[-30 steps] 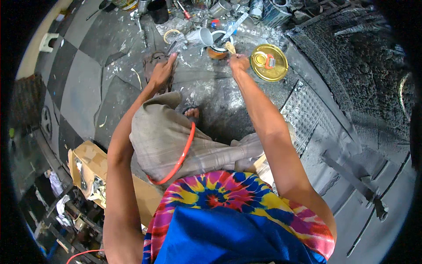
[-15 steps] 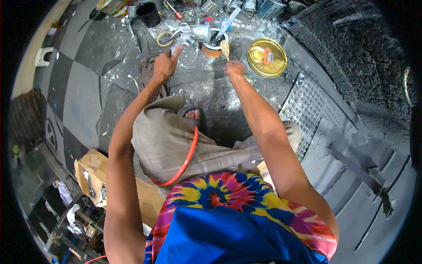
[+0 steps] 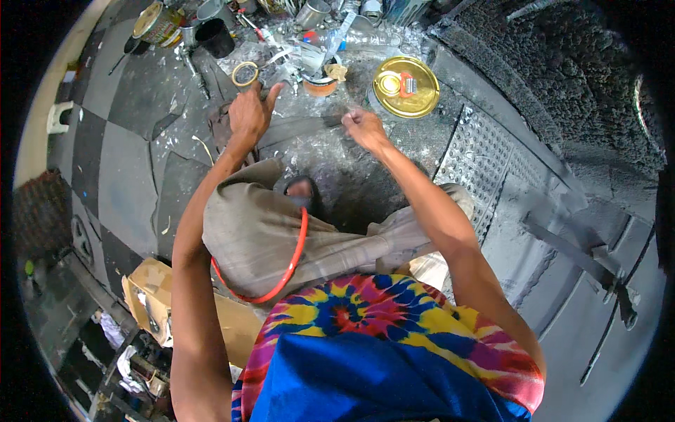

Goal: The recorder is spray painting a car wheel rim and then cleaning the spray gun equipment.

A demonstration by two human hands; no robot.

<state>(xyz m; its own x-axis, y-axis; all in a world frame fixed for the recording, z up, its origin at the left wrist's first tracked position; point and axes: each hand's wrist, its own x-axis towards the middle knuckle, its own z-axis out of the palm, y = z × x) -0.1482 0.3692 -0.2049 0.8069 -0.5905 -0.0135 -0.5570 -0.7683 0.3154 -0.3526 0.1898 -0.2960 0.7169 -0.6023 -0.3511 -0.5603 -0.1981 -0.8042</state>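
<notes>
Out over the floor, my left hand (image 3: 251,116) has its thumb stretched out and its fingers curled beside a greyish flat piece; whether it grips that piece I cannot tell. Just beyond it lies a tape roll (image 3: 245,74). My right hand (image 3: 364,129) is pinched closed and slightly blurred; anything between its fingertips is too small to make out. Ahead of it stands a small tub with an orange side (image 3: 320,87), a tan lump (image 3: 336,72) at its rim. A tin with a gold lid (image 3: 406,87) sits to the right, an orange-handled tool (image 3: 407,86) on top.
A clear plastic bottle (image 3: 369,41) lies behind the tub. Black cup (image 3: 214,38), metal cup (image 3: 312,14) and a larger can (image 3: 158,24) crowd the far side. A perforated metal plate (image 3: 474,148) is at right. An orange-red hose (image 3: 292,264) loops over my leg; a cardboard box (image 3: 151,295) stands at left.
My right hand has drawn back from the tub; the tan-tipped stick no longer shows in it, and a tan lump is at the tub. The view has shifted slightly.
</notes>
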